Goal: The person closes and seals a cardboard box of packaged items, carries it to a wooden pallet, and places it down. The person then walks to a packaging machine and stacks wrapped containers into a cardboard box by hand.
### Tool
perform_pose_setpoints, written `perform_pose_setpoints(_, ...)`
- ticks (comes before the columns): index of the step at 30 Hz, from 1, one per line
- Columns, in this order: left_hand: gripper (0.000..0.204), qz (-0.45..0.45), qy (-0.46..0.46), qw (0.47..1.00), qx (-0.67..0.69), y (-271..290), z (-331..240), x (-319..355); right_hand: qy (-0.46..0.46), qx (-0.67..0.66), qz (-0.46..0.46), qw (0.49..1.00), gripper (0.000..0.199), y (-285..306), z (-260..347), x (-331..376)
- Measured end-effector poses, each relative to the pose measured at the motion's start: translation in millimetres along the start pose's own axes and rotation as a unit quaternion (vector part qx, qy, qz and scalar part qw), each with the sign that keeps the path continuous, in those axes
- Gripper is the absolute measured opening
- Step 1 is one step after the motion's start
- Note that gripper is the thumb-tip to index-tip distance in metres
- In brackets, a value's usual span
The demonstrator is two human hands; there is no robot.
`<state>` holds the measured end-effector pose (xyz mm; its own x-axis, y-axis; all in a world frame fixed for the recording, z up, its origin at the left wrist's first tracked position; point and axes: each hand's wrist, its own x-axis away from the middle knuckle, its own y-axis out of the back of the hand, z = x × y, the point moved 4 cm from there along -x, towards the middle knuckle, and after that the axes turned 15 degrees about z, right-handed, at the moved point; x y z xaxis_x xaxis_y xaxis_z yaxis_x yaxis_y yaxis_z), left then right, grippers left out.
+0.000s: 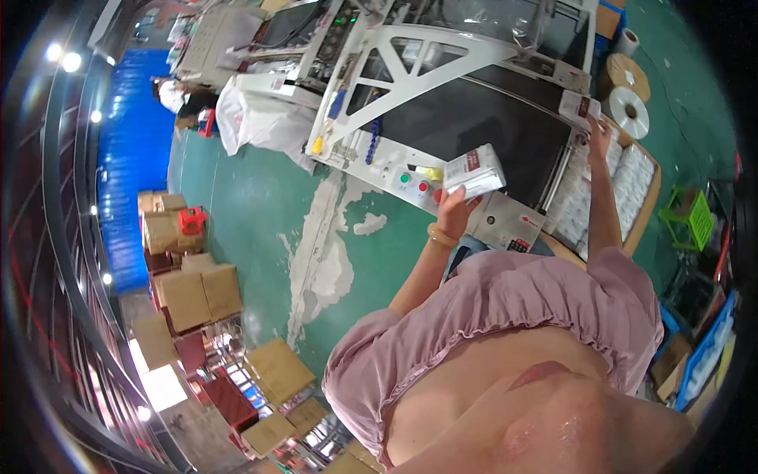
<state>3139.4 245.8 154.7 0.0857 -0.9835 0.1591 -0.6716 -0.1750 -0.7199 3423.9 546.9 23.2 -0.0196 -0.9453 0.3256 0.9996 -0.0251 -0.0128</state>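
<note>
My left hand (455, 213), with a bangle at its wrist, is closed on a small stack of white packs (474, 171) with dark red print. It holds them over the front panel (418, 188) of a machine, beside the green and red buttons. Farther right, my right hand (599, 141) is closed on another white pack (579, 109) at the right edge of the machine's black bed (466, 110). Part of that hand's grip is too small to make out. Just below my right hand, a cardboard box (643, 209) holds rows of wrapped white packs (632, 178).
A white triangular frame (395, 75) spans the machine. Rolls of film (628, 110) stand at the far right, near a green crate (687, 219). Stacked cartons (197, 294) and a white-covered thing (264, 122) are to the left. Another person (180, 96) is at the far left.
</note>
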Motion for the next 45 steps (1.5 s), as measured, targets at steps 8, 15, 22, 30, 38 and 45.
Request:
perform_pose_setpoints(8,0.056,0.005,0.010,1.000,0.013,-8,-1,3,0.027,0.070,-0.019,0.997,0.051,-4,1,-8)
perform_pose_setpoints(15,0.057,-0.005,0.018,1.000,0.002,-7,-2,8,-0.003,0.155,0.007,0.988,0.063,-20,9,6)
perform_pose_setpoints(22,0.056,0.017,0.020,1.000,-0.010,-15,-1,10,0.128,0.350,0.000,0.928,0.054,-35,42,54)
perform_pose_setpoints(30,0.073,0.136,-0.064,0.958,-0.245,-13,16,28,-0.080,-0.047,0.411,0.907,0.037,-74,26,257)
perform_pose_setpoints(38,0.104,0.188,0.052,0.952,-0.238,-24,48,90,-0.175,-0.118,0.345,0.915,0.050,-42,10,358)
perform_pose_setpoints(45,0.093,0.140,0.012,0.961,-0.239,-25,53,161,-0.192,-0.034,0.375,0.906,0.048,-28,2,386)
